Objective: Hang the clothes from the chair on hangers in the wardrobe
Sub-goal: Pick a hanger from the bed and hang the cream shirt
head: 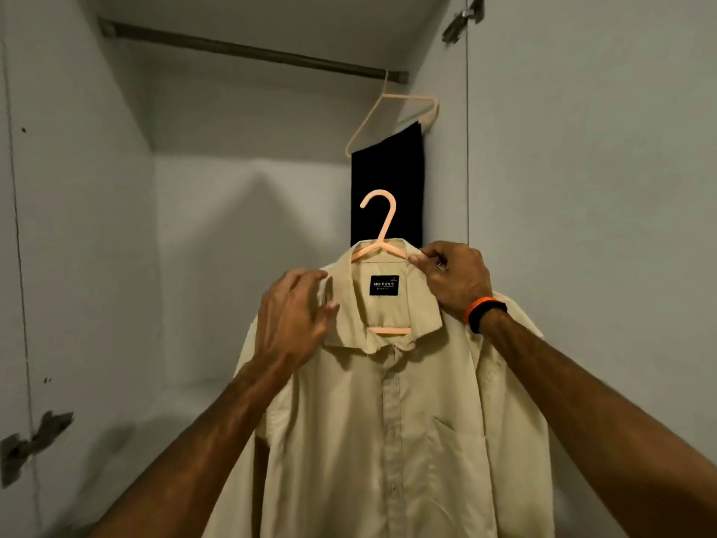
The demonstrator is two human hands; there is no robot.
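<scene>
Right hand [452, 279]: fingers were curled, thumb and forefinger pinching the shirt's collar edge at the hanger's right shoulder. An orange-and-black wristband [485, 313] was worn on that wrist.

Left hand [297, 322]: fingers were spread and loosely bent, laid against the left side of the collar and shoulder. No closed grip on the fabric could be seen; touching, not clamping.

Cream shirt [388, 421]: was draped on a peach plastic hanger [382, 231], front facing the camera, buttoned placket running down the middle, chest pocket at lower right. A black label [384, 285] reading "NO FUSS" was visible inside the neck. The hanger's lower bar was seen through the collar opening. The hook was upright and free, well below the rail, hooked on nothing. The shirt was held up in front of the open wardrobe, not on the rail.

Wardrobe [116, 188]: pale interior walls, a dark rail [252, 50] running across the top from upper left to right. A second peach hanger [392, 118] was hooked at the rail's right end, against the right wall, with a dark garment [386, 188] folded over its bar and hanging straight down. The shirt's hook was seen in front of that dark garment.

Door hardware: one hinge [463, 21] was seen at upper right, another hinge fitting [35, 444] at lower left.
</scene>
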